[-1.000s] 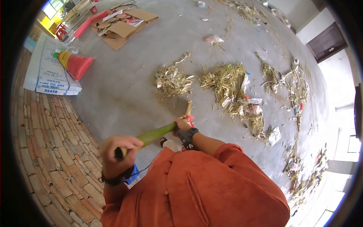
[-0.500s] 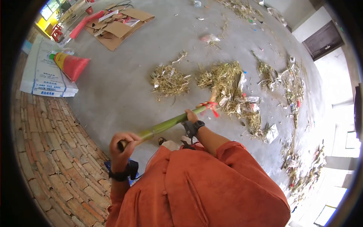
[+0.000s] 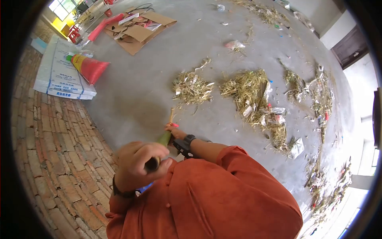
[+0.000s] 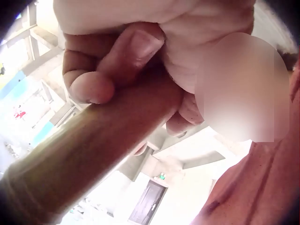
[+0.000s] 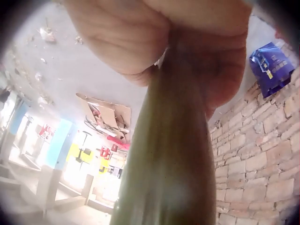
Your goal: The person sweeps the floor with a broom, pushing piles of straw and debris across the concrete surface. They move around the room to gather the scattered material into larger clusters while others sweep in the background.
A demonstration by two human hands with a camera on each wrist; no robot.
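Observation:
My left hand grips the upper end of a green bamboo pole, close to my body; its dark hollow end faces up between fingers and thumb. In the left wrist view, the fingers and thumb wrap the thick bamboo pole. Farther down, my right hand holds the same pole near a red tie. A thin pale stick end shows beyond the tie. From the right wrist view, the hand curls round the pole's shaft. Most of the pole's length is hidden behind my left hand.
Heaps of straw mixed with litter lie on the grey floor ahead and to the right. Bricks lie at the left, beside white wrapped boards bearing a red bag. Flattened cardboard lies farther off.
The pole's far end first swung right and outward toward the straw, then back left and close to my feet. My left hand rose nearer the head camera. Both hands kept hold.

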